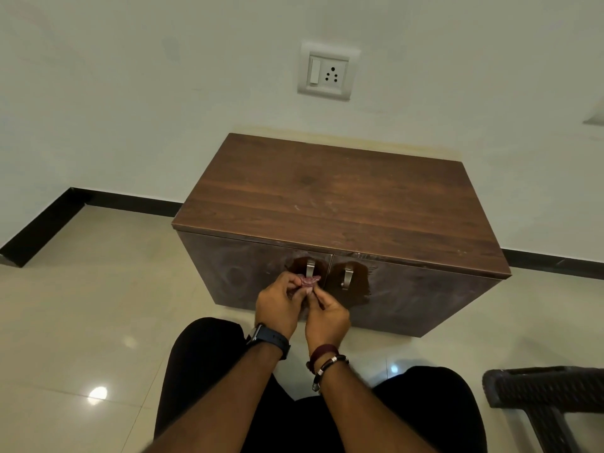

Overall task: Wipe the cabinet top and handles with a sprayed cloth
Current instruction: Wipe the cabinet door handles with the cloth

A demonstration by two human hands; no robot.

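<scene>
Head view, looking down from a seated or crouched position. Low dark-brown wooden cabinet [343, 204] against a pale wall, standing on glossy cream floor tiles [81, 322]. Bare wood-grain cabinet top [340, 194], faintly smudged. Two doors on the front, each with a small metal handle near the centre seam: left handle [310, 269] and right handle [347, 277]. Darker, wet-looking patches on the door fronts around both handles.

Left hand [277, 304] and right hand [327, 313] close together in front of the left door, just below the left handle. Small pinkish cloth [310, 282] bunched up between them, at the lower end of the left handle. Fingers [295, 284] of the left hand curled and pinching the cloth from the left; fingers of the right hand curled narrow, pinching it from the right. Dark watch [269, 340] on the left wrist; beaded bracelets [327, 361] on the right wrist. Dark trousers [202, 371] over both knees at the bottom.

White wall socket with switch [328, 71] above the cabinet. Black skirting [124, 201] along the wall base. Part of a dark woven chair [549, 397] at lower right.
</scene>
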